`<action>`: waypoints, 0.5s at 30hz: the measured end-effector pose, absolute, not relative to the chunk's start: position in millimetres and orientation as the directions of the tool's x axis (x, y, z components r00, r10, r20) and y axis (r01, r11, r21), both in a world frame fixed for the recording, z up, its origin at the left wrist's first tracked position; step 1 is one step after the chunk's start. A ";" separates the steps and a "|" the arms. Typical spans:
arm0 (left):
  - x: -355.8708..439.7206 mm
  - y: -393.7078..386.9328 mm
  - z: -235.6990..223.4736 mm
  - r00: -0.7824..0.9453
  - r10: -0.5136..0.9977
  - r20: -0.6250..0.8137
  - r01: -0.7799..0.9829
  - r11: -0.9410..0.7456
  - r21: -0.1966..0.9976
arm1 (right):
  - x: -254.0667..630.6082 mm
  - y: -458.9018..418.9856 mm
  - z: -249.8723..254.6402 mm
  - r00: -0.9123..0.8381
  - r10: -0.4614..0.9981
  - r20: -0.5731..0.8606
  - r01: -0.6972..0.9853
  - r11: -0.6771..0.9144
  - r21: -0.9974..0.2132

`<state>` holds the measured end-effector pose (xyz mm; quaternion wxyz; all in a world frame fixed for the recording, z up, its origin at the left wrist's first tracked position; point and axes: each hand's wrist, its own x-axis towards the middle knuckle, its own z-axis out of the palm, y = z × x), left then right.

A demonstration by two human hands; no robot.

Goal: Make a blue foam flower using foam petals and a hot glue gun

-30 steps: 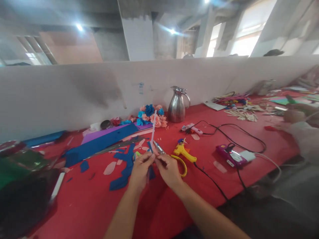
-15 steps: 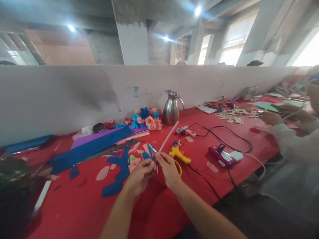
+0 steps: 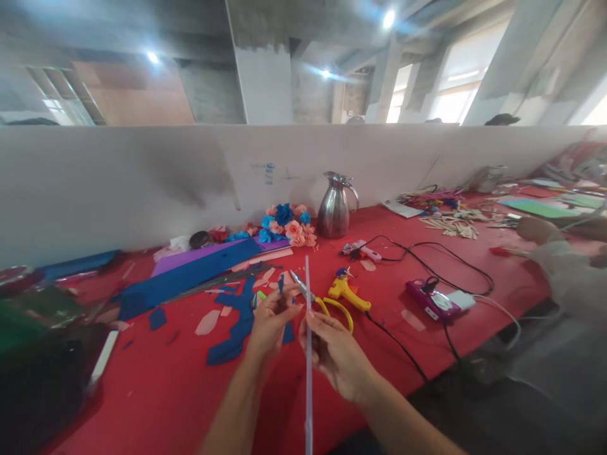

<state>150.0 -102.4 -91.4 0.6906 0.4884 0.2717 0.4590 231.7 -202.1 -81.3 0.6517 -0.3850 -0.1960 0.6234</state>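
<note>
My right hand (image 3: 334, 347) grips a long, thin, pale lilac stick (image 3: 308, 392), which stretches from just past the fingers down to the bottom edge of the view. Beside it, my left hand (image 3: 269, 325) is closed, fingertips together around a small dark blue paper piece (image 3: 281, 284); much of that piece is hidden. Yellow-handled scissors (image 3: 345, 309) lie just beyond the right hand, blades towards the left. A yellow glue gun (image 3: 349, 292) rests right of the scissors. Cut blue paper (image 3: 237, 328) and pink paper scraps (image 3: 207, 322) lie left of my hands.
Pink and blue paper flowers (image 3: 287, 226) sit near a steel jug (image 3: 333, 208) by the white partition (image 3: 190, 170). Blue paper strips (image 3: 190, 275) lie left. A purple power strip (image 3: 431, 299) and cables are on the right, near a co-worker's sleeve (image 3: 564, 278).
The stick has swung from leaning away to the upper right to running towards me. My right hand has turned with it, showing more of the scissors. The view has shifted slightly left.
</note>
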 end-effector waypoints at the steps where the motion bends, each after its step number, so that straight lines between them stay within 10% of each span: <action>1: 150.5 -102.9 -92.6 0.440 0.895 0.073 -0.338 0.090 0.937 | 226.6 -202.9 -80.4 0.114 0.967 -0.228 -0.681 -0.091 -0.727; 6: 149.3 -101.9 -92.3 0.449 0.879 0.164 -0.218 -0.071 0.973 | 212.2 -205.1 -74.8 -0.014 0.982 -0.190 -0.662 -0.152 -0.734; 10: 145.0 -96.1 -93.7 0.291 0.932 0.216 -0.209 -0.158 0.965 | 251.2 -200.5 -80.8 0.236 0.972 -0.012 -0.033 -0.004 -0.999; 12: 142.9 -92.8 -96.4 0.226 0.959 0.172 -0.245 -0.115 0.963 | 285.9 -195.2 -90.2 0.504 0.809 0.301 0.527 -0.012 -0.850; 15: 141.1 -90.4 -99.3 0.209 0.965 0.158 -0.274 -0.097 0.957 | 329.8 -186.7 -109.6 0.540 0.775 0.327 0.806 -0.365 -0.467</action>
